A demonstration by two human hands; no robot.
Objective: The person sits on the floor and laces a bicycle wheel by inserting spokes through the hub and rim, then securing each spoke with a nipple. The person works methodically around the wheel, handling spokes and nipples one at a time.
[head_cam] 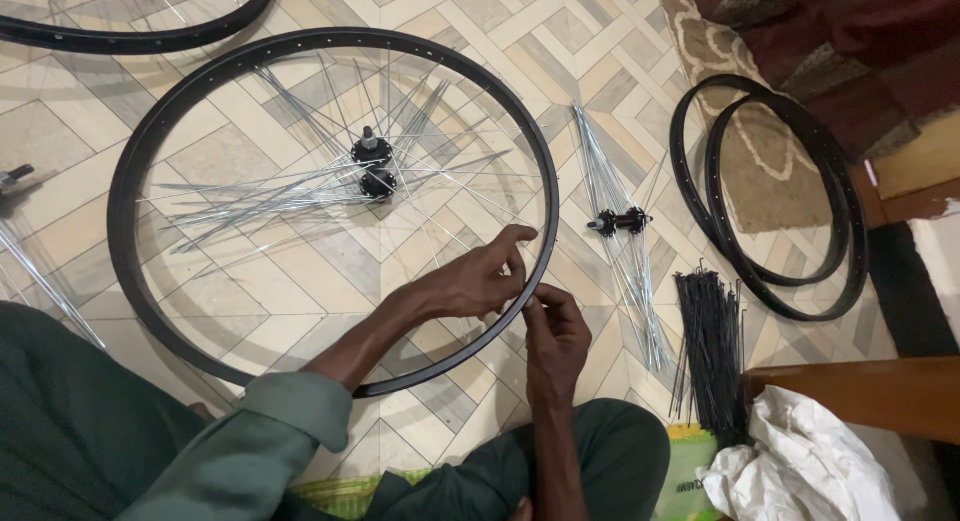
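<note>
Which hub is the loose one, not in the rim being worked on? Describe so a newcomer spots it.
Start from the big black rim lying on the tiled floor, where both hands work at its near-right edge. Just outside that rim, to its right, silver spokes fan out on the tiles. The loose hub sits in that fan, small, black and lying sideways, with no rim around it.

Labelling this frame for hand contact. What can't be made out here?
Head view only:
- Whatever the left hand and right hand pinch at the black rim: too small, covered by fingers.
- Rim's near arc: hidden behind the left forearm.
- Second rim at top left: cut off by the frame edge.
- Spoke ends at the hub: blurred glare.
</note>
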